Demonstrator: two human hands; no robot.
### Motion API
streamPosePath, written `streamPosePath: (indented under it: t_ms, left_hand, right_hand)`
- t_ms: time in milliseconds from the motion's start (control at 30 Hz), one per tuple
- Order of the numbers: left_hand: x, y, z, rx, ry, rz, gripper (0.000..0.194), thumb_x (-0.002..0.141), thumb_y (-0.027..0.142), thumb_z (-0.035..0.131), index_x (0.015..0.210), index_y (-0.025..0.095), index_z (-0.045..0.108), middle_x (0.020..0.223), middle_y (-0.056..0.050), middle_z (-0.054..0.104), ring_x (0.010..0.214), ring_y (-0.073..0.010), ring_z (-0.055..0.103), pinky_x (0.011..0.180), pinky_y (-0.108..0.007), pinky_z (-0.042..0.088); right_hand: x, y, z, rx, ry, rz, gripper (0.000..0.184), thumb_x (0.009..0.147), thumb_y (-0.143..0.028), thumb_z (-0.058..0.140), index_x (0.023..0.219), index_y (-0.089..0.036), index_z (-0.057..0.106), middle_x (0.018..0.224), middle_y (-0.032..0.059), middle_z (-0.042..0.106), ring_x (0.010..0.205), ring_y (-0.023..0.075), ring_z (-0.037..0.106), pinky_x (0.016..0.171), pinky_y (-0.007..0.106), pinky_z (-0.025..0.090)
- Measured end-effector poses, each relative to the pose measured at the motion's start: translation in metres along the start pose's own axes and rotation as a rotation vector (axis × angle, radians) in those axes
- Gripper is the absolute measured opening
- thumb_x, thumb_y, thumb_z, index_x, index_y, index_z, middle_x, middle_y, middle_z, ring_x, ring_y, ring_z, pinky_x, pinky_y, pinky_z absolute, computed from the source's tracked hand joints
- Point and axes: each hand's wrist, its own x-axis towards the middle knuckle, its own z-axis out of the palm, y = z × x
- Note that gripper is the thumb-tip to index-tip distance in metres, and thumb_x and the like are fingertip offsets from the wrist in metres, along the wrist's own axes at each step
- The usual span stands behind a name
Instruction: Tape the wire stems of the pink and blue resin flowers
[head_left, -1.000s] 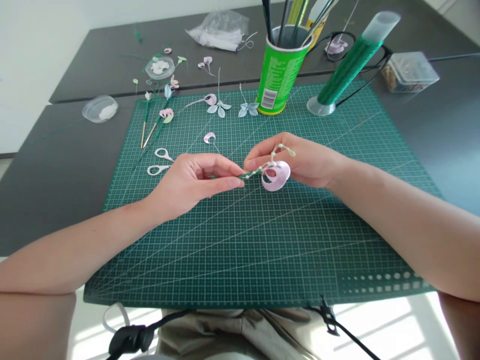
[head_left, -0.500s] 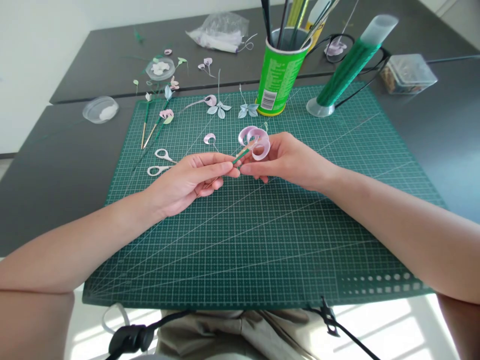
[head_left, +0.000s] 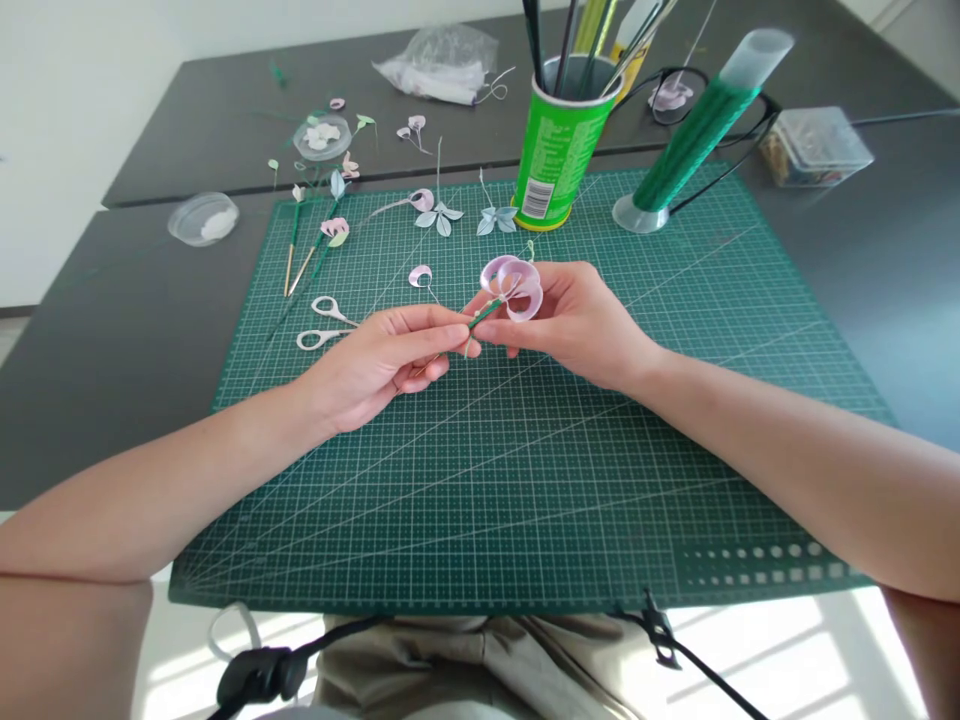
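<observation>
My left hand [head_left: 401, 350] is closed around a thin stem wrapped in green [head_left: 486, 313], thumb and forefinger pinching it. At the stem's upper end sits a flower of looped lilac petals [head_left: 517, 282]. My right hand [head_left: 577, 318] is closed at the stem just below the petals, thumb against fingers; its far fingertips are partly hidden behind the flower. A thin light-green strand hangs below the pinch. Beyond my left hand, a single lilac petal on a wire [head_left: 421, 276] lies on the green cutting mat [head_left: 480, 500]. White-handled scissors [head_left: 322, 325] lie left, their blades covered by my hand.
A green can of tools [head_left: 562, 150] and a tilted green-filled tube [head_left: 697, 130] stand at the back. Pale blue leaves [head_left: 439, 218], finished stems [head_left: 292, 240] and a shallow dish [head_left: 202, 219] lie to the left. A clear box [head_left: 817, 147] sits far right.
My right hand has drawn in closer to my left, and its thumb now presses against the stem. The flower has turned slightly, and a light-green strand shows below the fingers.
</observation>
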Motion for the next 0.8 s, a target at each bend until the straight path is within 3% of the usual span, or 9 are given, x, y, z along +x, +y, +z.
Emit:
streamPosePath:
  t_ms: [233, 533, 667, 800]
  left_hand:
    - [-0.0013, -0.0001, 0.0019, -0.037, 0.001, -0.016, 0.020, 0.078, 0.027, 0.096, 0.077, 0.016, 0.080, 0.077, 0.002, 0.073, 0.053, -0.0006, 0.050, 0.041, -0.008, 0.035]
    - [-0.0012, -0.0023, 0.0022, -0.013, -0.009, -0.009, 0.017, 0.082, 0.028, 0.094, 0.081, 0.018, 0.080, 0.077, 0.002, 0.076, 0.052, -0.0011, 0.052, 0.042, -0.009, 0.036]
    - [-0.0034, -0.0029, 0.0045, 0.075, 0.014, 0.061, 0.010, 0.088, 0.025, 0.088, 0.083, 0.019, 0.082, 0.082, 0.001, 0.079, 0.055, -0.0029, 0.056, 0.043, -0.010, 0.038]
    - [-0.0048, -0.0047, 0.0022, 0.189, 0.046, 0.149, 0.010, 0.091, 0.029, 0.082, 0.089, 0.020, 0.084, 0.087, -0.003, 0.082, 0.068, -0.0094, 0.069, 0.050, -0.014, 0.048]
  right_hand:
    - [0.0001, -0.0001, 0.0031, 0.057, -0.079, -0.039, 0.026, 0.079, -0.030, 0.094, 0.094, -0.015, 0.079, 0.106, 0.0061, 0.079, 0.078, 0.0117, 0.067, 0.059, 0.021, 0.058]
    - [-0.0006, 0.0010, 0.0039, 0.064, -0.025, -0.029, 0.024, 0.077, -0.030, 0.095, 0.089, -0.016, 0.079, 0.097, 0.0034, 0.079, 0.076, 0.0117, 0.066, 0.059, 0.022, 0.058]
    - [-0.0017, -0.0030, 0.0054, 0.050, -0.014, -0.023, 0.021, 0.079, -0.030, 0.094, 0.088, -0.017, 0.080, 0.089, 0.0012, 0.076, 0.074, 0.0111, 0.066, 0.060, 0.023, 0.057]
    - [-0.0031, -0.0080, 0.0068, 0.066, -0.008, -0.019, 0.018, 0.080, -0.027, 0.093, 0.086, -0.017, 0.079, 0.083, 0.0000, 0.074, 0.074, 0.0115, 0.067, 0.063, 0.024, 0.058]
